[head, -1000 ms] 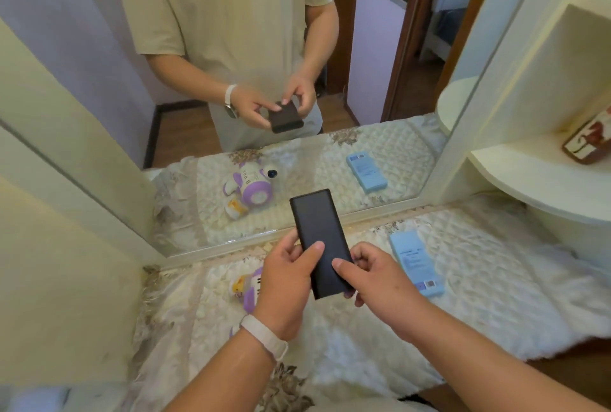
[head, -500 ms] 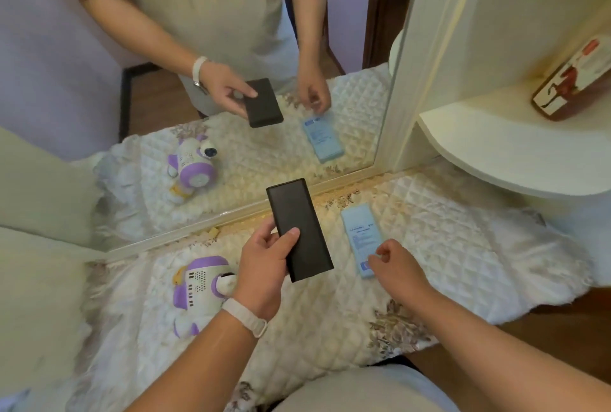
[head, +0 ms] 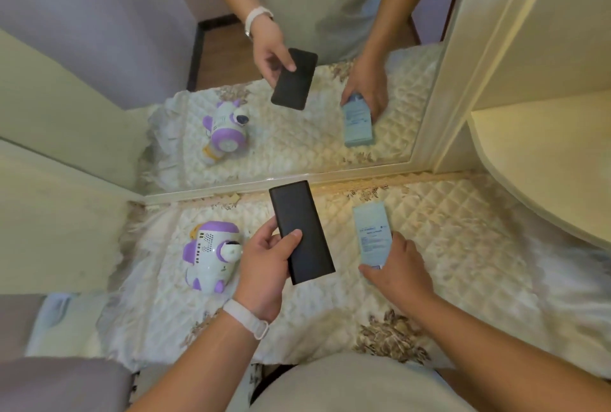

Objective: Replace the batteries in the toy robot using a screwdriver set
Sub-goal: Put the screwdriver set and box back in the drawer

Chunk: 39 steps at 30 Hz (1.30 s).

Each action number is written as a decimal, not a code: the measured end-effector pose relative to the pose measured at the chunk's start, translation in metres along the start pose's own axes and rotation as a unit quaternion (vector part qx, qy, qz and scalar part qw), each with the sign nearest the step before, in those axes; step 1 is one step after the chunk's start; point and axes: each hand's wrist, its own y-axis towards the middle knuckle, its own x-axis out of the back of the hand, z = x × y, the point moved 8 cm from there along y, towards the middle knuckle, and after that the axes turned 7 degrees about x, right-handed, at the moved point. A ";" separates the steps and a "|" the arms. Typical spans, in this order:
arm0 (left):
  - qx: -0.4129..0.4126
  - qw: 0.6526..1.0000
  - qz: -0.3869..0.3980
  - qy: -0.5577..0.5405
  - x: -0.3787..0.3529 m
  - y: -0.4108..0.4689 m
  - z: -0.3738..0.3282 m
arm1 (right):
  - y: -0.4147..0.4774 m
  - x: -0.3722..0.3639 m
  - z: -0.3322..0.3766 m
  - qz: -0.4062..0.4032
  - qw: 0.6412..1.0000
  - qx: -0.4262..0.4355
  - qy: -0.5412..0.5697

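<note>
Toy robot lies just left of the left hand, which grips a black case; right hand pinches blue box.

1. The surface is covered by a cream quilted cloth with brown floral edging.
2. A white-and-purple plastic toy robot is laid on the cloth at the left.
3. A flat pale-blue rectangular box is seen well apart, at the right.
</note>
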 end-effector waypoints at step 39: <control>-0.192 0.841 -0.369 -0.346 0.377 -0.410 0.207 | -0.420 -0.152 0.304 0.370 0.836 0.350 0.204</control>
